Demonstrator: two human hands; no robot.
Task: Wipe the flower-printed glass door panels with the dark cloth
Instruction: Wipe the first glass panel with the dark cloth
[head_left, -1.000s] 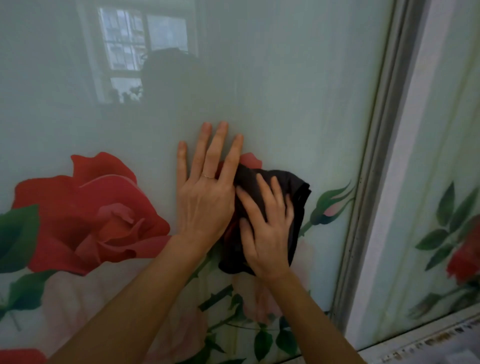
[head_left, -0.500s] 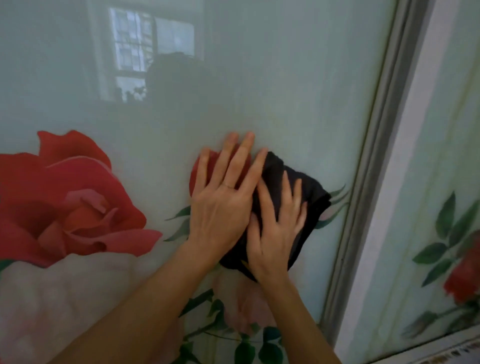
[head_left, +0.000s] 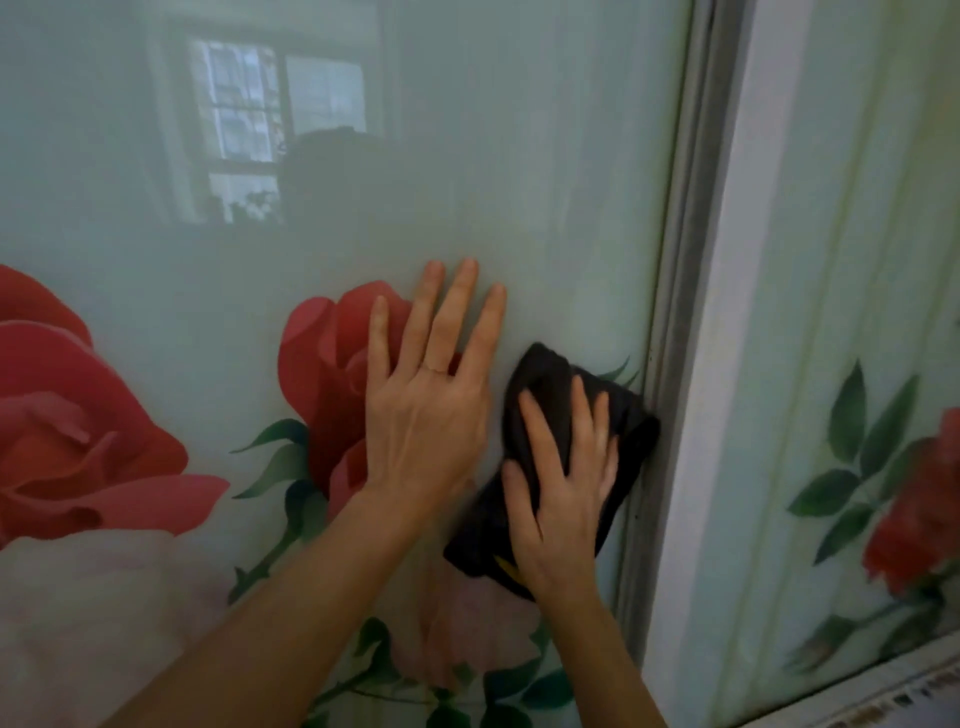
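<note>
At the lower right of the near glass door panel (head_left: 545, 156), the right hand (head_left: 563, 488) lies flat on the dark cloth (head_left: 543, 371), fingers spread and nearly straight, pressing the cloth against the glass without curling round it. The cloth is bunched, and its right edge touches the grey door frame (head_left: 670, 322). Just to the left, apart from the cloth, the left hand (head_left: 426, 421) rests palm-down on the glass, fingers extended and holding nothing; it partly covers a printed red rose (head_left: 322, 374). Beyond the frame stands a second flower-printed panel (head_left: 841, 249). The upper glass reflects a window (head_left: 249, 130).
</note>
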